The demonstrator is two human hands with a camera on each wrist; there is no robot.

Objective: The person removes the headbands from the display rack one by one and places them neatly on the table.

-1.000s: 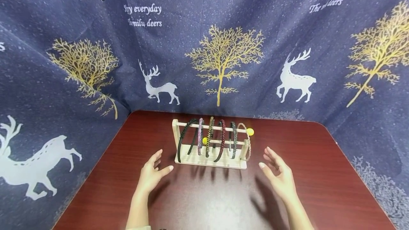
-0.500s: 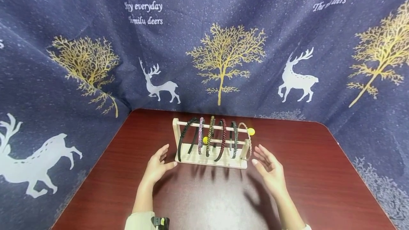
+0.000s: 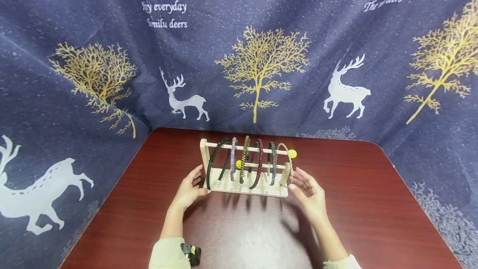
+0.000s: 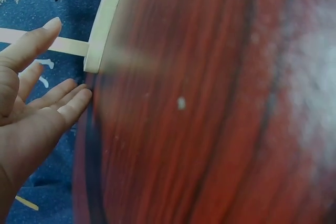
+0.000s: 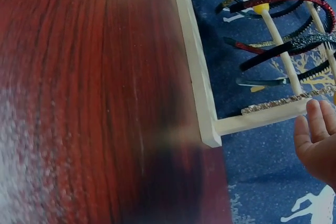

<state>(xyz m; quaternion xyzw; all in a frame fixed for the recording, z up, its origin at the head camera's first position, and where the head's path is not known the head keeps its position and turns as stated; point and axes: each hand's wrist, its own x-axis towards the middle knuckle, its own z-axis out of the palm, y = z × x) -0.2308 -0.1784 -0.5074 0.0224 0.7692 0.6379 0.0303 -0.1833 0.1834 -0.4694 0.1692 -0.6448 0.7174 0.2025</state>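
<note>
A pale wooden rack [image 3: 231, 188] stands on the table with several headbands hung over its upper bar. From left to right they include a black one [image 3: 210, 169], a pink-purple glittery one [image 3: 233, 161], a gold one [image 3: 244, 163], a dark red one [image 3: 260, 163], a dark grey one [image 3: 274, 165] and a beige braided one [image 3: 290, 167]. My left hand [image 3: 188, 190] is at the rack's left end, thumb by the base's front corner, fingers extended. At the other end, my right hand [image 3: 310, 198] has its relaxed fingers right beside the braided headband and the end post [image 5: 283, 111].
The reddish-brown table [image 3: 142, 219] has rounded far corners. Behind it hangs a blue cloth [image 3: 231, 74] printed with deer and trees. Yellow balls [image 3: 292, 153] cap the rack's bars. A dark device [image 3: 192, 254] sits on the left wrist.
Both hands have moved inward from either side, from apart from the rack to right at its two ends. The rack and headbands stay in place on the table.
</note>
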